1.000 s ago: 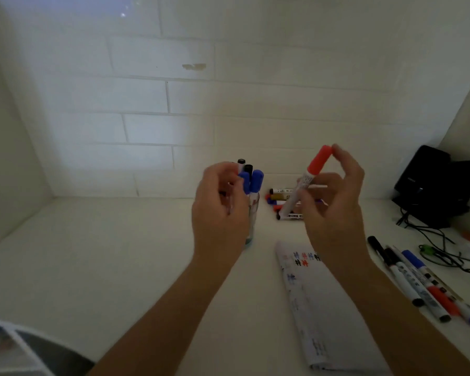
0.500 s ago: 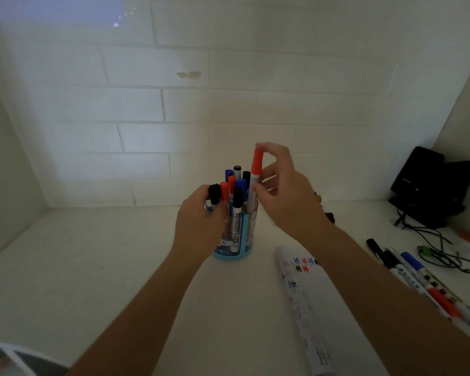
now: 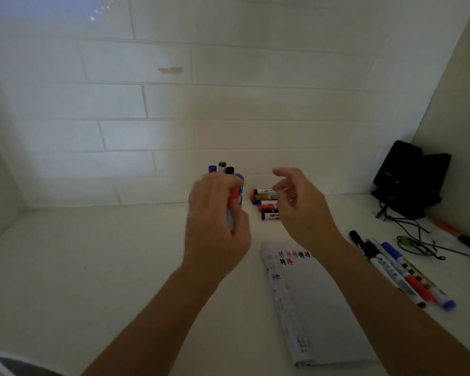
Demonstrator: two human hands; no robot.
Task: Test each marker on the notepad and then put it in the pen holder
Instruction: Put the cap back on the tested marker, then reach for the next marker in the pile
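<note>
Head: pen holder (image 3: 230, 220) behind left hand (image 3: 215, 223)

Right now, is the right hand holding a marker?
No, the right hand hangs empty with loosely curled fingers, in front of the loose markers.

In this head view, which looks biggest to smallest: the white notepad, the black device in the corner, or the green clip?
1. White paper notepad with coloured scribbles.
2. Black boxy device in the corner, though it is farther back.
3. Small green clip on the cable.
</note>
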